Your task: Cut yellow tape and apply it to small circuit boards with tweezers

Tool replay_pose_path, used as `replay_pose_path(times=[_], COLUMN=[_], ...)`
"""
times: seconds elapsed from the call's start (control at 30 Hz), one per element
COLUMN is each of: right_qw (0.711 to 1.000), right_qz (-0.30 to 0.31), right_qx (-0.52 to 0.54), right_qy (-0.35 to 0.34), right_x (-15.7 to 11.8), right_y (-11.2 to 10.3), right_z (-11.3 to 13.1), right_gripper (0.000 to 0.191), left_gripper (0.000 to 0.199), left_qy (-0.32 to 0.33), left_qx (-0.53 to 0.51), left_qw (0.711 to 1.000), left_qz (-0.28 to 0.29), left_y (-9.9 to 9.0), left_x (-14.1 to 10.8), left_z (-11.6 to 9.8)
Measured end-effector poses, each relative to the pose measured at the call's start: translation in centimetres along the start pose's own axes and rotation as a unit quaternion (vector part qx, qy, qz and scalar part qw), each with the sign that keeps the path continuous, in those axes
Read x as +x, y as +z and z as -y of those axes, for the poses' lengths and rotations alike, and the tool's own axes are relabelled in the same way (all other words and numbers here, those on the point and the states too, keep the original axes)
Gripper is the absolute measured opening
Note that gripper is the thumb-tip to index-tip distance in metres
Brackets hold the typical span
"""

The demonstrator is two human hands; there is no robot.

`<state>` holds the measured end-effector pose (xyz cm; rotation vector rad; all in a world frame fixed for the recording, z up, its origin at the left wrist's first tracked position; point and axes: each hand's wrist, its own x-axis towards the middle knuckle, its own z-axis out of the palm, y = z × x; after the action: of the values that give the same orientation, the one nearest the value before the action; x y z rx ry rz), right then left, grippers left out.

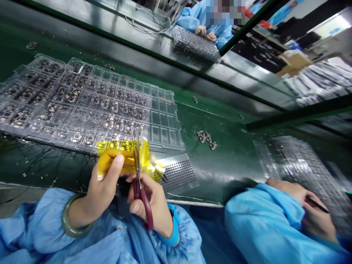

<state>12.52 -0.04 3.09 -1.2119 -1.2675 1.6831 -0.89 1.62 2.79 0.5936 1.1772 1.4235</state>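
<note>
My left hand [108,176] pinches a sheet of clear yellow film [145,156] between thumb and fingers, the fingers showing through it. In my right hand [154,198] are scissors with dark red handles [147,209]. Their blades point up and lie across the film, just right of my left thumb. Whether the blades are fully closed is hard to tell. A clear sheet with rows of small dark squares [180,172] lies on the green table to the right of the film. Behind my hands sit clear compartment trays [165,121], many compartments holding small electronic parts.
Small metallic parts [205,137] lie on the green table [225,161]. At the right, a co-worker's blue sleeve [261,220] and hands are beside more clear trays [302,157]. Across the metal frame, another person's hands rest on a tray stack [195,44].
</note>
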Motion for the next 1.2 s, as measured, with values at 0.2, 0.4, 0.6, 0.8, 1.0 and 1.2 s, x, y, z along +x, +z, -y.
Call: replay_pose_path(times=[0.2, 0.4, 0.6, 0.8, 1.0, 1.2], right_qw=[1.0, 0.999, 1.0, 1.0, 0.999, 0.998], right_qz=[-0.005, -0.014, -0.023, -0.027, -0.037, -0.053], right_qx=[0.019, 0.025, 0.008, -0.005, 0.01, 0.018], right_qy=[0.02, 0.031, 0.012, 0.003, 0.013, 0.038], right_x=[0.0, -0.1, 0.1, 0.3, 0.2, 0.0], right_y=[0.1, 0.1, 0.2, 0.4, 0.6, 0.4], right_z=[0.6, 0.5, 1.2, 1.6, 1.5, 0.9], right_gripper=[0.07, 0.072, 0.073, 0.069, 0.069, 0.065], left_gripper=[0.027, 0.026, 0.019, 0.021, 0.03, 0.031], left_qy=[0.011, 0.011, 0.046, 0.038, 0.005, 0.012], left_qx=[0.006, 0.018, 0.074, 0.083, 0.078, 0.088], left_qw=[1.0, 1.0, 0.995, 0.995, 0.997, 0.996], left_qz=[0.014, 0.019, 0.058, 0.037, 0.026, 0.01], left_y=[-0.5, -0.4, -0.3, -0.1, -0.2, -0.1], left_x=[-0.2, -0.3, -0.7, -1.1, -1.2, -1.1], left_z=[0.8, 0.9, 0.6, 0.5, 0.8, 0.6])
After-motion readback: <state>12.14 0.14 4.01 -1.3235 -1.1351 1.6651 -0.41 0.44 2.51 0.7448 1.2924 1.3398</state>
